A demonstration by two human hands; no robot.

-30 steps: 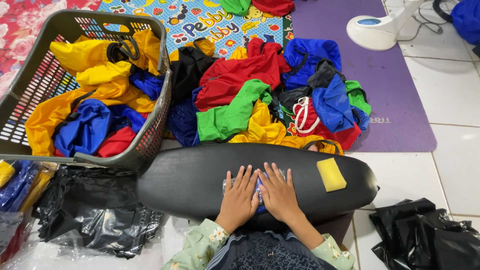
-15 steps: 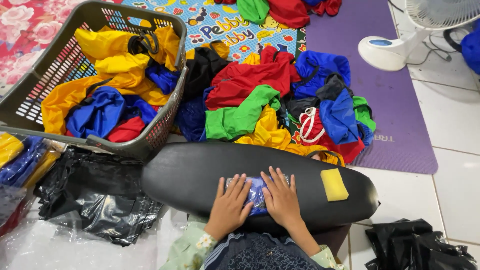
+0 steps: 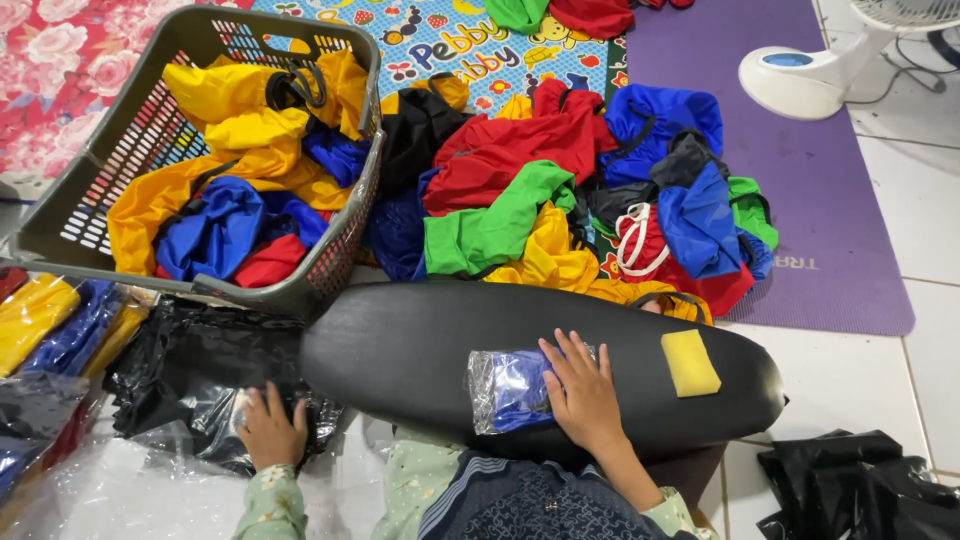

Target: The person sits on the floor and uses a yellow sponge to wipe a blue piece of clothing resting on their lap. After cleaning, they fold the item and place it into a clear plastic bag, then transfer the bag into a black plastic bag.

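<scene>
**Blue packet on the black board, one hand on it, other hand off in the plastic**

The blue packet (image 3: 508, 388), a folded blue piece sealed in clear plastic, sits on the long black oval board (image 3: 420, 350) right in front of you, about the middle of it. Your right hand (image 3: 582, 392) lies flat on the packet's right edge, fingers spread and pressing down, not curled around anything. Your left hand (image 3: 270, 430) is way off to the left, off the board, fingers down on the pile of black plastic bags (image 3: 190, 375) on the floor; can't tell if it's actually pinching one or just resting there.

A yellow sponge (image 3: 690, 362) lies on the board too, to the right of your right hand and clear of it. Beyond the board there's a heap of colourful cloth bags (image 3: 560, 190) in red, green, blue and yellow, and just left of that a grey basket (image 3: 350, 235) stuffed with more of them. A white fan base (image 3: 805, 80) stands on the purple mat (image 3: 850, 230) top right.
</scene>
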